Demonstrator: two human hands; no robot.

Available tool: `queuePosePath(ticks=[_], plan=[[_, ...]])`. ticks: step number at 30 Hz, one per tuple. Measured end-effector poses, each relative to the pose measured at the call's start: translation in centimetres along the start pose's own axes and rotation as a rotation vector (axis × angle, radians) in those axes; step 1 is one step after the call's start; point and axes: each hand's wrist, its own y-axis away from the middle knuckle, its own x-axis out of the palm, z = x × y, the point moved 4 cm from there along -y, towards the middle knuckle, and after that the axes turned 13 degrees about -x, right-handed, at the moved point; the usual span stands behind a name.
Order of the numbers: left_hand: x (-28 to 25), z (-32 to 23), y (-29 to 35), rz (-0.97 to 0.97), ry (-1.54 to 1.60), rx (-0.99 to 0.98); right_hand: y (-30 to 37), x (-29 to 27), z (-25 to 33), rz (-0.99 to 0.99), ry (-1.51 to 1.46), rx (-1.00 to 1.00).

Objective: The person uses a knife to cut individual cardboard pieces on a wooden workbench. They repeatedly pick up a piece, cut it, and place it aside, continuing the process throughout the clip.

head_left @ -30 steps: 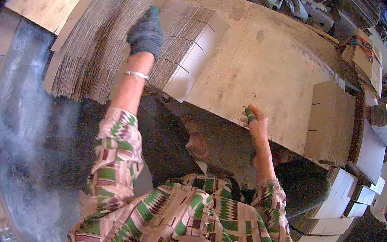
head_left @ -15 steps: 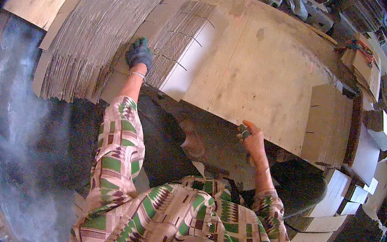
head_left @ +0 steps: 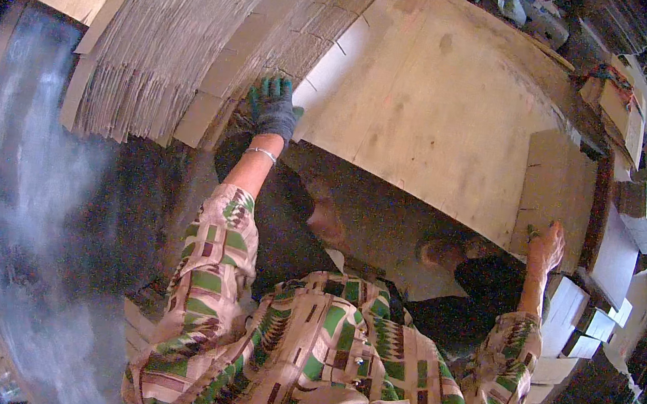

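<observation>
My left hand [head_left: 273,109], in a dark glove with green fingertips, lies with fingers spread at the near end of a fanned row of cardboard sheets [head_left: 312,31]. These sheets lean over one another and have dark slots cut in them. To the right, my right hand [head_left: 546,244] reaches the near edge of a smaller pile of slotted cardboard [head_left: 558,182]. Its thumb and fingers look apart, with a dark green cover on one digit; the undersides of the fingers are hidden. Neither hand has lifted a sheet.
A larger fanned stack of cardboard [head_left: 174,38] lies at the left. Between the piles stretches a plywood tabletop [head_left: 432,110]. White boxes [head_left: 641,215] and bundled cardboard [head_left: 620,117] stand along the right. Dusty floor [head_left: 40,208] shows at the lower left.
My left hand has slid right and nearer along the fanned sheets, its fingers now spread. My right hand has moved right, from the table's front edge to the small cardboard pile.
</observation>
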Motion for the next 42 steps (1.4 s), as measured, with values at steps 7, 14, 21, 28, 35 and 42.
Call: queuePosePath(ticks=[7,14,21,28,35,42], plan=[[-4.0,-2.8,-0.6,0.089,0.491,-0.109,-0.3,-3.8,1.5,-0.368,-0.552,-0.029],[-0.7,-11.4,6.3,0.276,0.584,0.137,3.9,-10.6,22.6,-0.258,-1.07,-0.442],[-2.7,-18.9,12.8,0.46,0.599,0.241,4.4,-7.4,27.5,-0.134,-0.774,-0.685],[-3.9,-17.1,12.5,0.412,0.535,0.362,4.2,-6.6,28.2,-0.078,-0.71,-0.728],[-3.4,-17.8,13.2,0.424,0.645,0.4,4.9,-4.5,28.0,0.001,-0.664,-0.732],[-3.7,-13.6,9.2,0.014,0.66,0.244,5.4,-5.0,27.8,0.107,-0.652,-0.679]])
